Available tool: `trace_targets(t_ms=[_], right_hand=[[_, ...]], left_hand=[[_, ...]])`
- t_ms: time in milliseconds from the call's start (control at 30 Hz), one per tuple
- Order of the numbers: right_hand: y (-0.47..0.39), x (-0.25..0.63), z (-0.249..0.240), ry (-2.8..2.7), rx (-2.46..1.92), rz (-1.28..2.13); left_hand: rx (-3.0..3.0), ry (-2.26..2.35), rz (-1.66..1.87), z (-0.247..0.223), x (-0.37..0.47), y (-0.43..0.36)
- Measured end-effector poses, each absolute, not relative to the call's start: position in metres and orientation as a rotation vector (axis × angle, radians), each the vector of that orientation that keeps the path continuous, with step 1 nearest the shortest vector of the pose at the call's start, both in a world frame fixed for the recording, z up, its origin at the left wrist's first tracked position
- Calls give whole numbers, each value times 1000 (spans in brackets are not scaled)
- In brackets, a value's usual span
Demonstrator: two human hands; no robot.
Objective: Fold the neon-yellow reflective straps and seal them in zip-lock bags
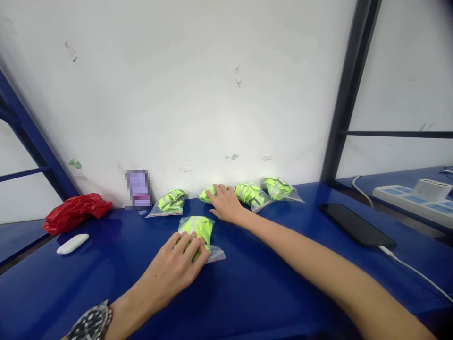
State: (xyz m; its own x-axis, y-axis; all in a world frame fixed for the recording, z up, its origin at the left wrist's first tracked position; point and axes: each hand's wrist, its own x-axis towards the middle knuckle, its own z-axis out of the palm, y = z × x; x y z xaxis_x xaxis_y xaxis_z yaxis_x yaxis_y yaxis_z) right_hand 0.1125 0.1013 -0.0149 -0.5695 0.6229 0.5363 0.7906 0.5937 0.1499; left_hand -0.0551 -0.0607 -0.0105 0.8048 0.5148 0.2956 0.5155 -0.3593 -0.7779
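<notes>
the left hand lies over the near bag, fingers bent onto the clear plastic with yellow-green cloth inside; the thumb is hidden, so i cannot tell whether it grips or only presses. the right hand is over the middle bag, which shows mostly at its left side; whether it is closed on it, i cannot tell either. the near bag lies in front of a row of four like it along the wall: the left bag, the middle bag, then the inner bag and the end bag. a watch sits on the left wrist. farther left are a pixelated purple screen, a red bundle and a white case; at right, a black phone with a cable.
</notes>
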Motion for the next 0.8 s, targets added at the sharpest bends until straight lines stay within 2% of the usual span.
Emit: trace_targets(t_ms=[133, 333, 500, 667, 800], right_hand=[[110, 94, -28, -2288, -1285, -477], [112, 109, -6, -2099, -1382, -266], [94, 138, 7, -1784, -1143, 366], [65, 158, -6, -1456, -996, 994], [50, 162, -20, -1150, -918, 1354]], left_hand=[[-1963, -721, -45, -26, -72, -23], [-1956, -913, -54, -31, -92, 37], [-2000, -1067, -94, -37, -99, 72], [-1985, -1135, -153, -44, -102, 84], [-1988, -1158, -394, -44, -96, 64]])
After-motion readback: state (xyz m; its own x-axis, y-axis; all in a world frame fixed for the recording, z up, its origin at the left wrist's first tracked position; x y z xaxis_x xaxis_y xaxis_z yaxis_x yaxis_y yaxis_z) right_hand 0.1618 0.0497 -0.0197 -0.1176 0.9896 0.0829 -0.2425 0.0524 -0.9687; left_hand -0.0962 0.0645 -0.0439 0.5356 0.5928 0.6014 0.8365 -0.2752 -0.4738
